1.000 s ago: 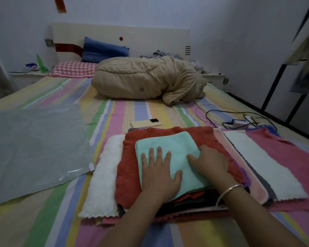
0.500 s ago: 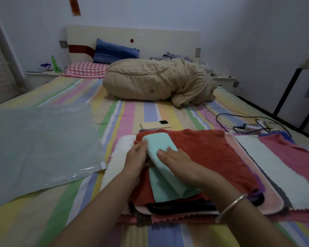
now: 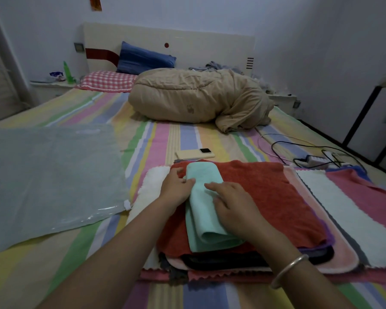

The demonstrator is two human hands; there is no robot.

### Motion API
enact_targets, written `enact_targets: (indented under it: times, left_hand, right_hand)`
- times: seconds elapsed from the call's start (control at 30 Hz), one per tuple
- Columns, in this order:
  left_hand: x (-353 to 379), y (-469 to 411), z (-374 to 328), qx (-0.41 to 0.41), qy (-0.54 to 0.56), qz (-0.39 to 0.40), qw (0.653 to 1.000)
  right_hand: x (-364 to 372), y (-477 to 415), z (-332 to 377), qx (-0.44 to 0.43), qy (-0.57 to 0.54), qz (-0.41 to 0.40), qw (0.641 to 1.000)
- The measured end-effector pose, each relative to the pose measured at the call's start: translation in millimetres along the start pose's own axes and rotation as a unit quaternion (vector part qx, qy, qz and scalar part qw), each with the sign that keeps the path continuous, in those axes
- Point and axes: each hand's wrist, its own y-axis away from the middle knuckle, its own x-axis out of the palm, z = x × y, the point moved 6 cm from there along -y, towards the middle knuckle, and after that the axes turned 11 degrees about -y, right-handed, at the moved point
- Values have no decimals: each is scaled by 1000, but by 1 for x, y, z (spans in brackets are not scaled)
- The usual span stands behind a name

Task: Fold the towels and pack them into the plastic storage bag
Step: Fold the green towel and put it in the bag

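On top of the towel stack near the bed's near edge, a mint towel [image 3: 204,204] is seen folded into a long narrow strip, lying on a red towel [image 3: 265,197]. It is held from both sides: the left hand [image 3: 176,188] is set against its left edge with the thumb laid on the cloth and the fingers curled beside it, while the right hand [image 3: 234,208] is pressed flat on top, fingers straight and slightly spread. The folding step is judged to be in hand, with nothing packed yet. More towels are spread unfolded beneath and toward the right edge. The plastic storage bag [image 3: 49,179] is laid flat at the left side, apart from the stack. A further fold across the strip's length is probably called for, then a carry leftward to the bag's opening.
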Motion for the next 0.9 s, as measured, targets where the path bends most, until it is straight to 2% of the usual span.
enact_targets:
  times: [0.1, 0.17, 0.23, 0.3, 0.33, 0.37, 0.43, 0.47, 0.53, 0.6, 0.63, 0.67, 0.73, 0.83, 0.9]
  left_hand:
    - [1, -5, 5, -1, -7, -4, 1000]
    - [1, -3, 7, -4, -15, -9, 1000]
    - [-4, 2, 2, 14, -88, -50, 995]
    - [-14, 17, -17, 84, -201, -141, 966]
    - [-15, 26, -29, 159, -227, -175, 945]
    - [-10, 32, -38, 240, -258, -173, 920]
    - [10, 36, -36, 328, -368, -80, 866]
    - [20, 32, -23, 316, -419, -16, 851]
    - [30, 22, 4, 239, -442, 86, 860]
    - [33, 17, 9, 227, -440, 98, 863]
    - [33, 18, 8, 234, -446, 92, 859]
    - [31, 19, 7, 241, -451, 83, 855]
    - [21, 27, 7, 260, -445, 53, 855]
    - [-12, 47, 15, 290, -383, -10, 877]
    - [-48, 57, 38, 293, -360, -67, 883]
  right_hand:
    - [30, 4, -4, -10, 59, 56, 997]
    - [44, 8, -10, -9, 85, 58, 995]
    - [48, 9, -13, -13, 99, 42, 994]
    - [50, 11, -12, -28, 112, 24, 993]
    - [51, 11, -10, -40, 116, 10, 992]
    - [52, 12, -9, -51, 114, -2, 992]
    - [56, 12, -12, -57, 101, 3, 993]
    - [55, 10, -13, -57, 79, 8, 995]
    - [45, 6, -14, -32, -14, -16, 999]
    - [25, 3, -20, 43, -161, -123, 978]
    - [18, 3, -27, 99, -233, -175, 952]
    - [16, 3, -34, 160, -296, -192, 922]
    - [19, 0, -37, 245, -363, -135, 889]
    - [23, -5, -22, 284, -391, 13, 875]
    - [25, -3, -7, 285, -375, 54, 880]
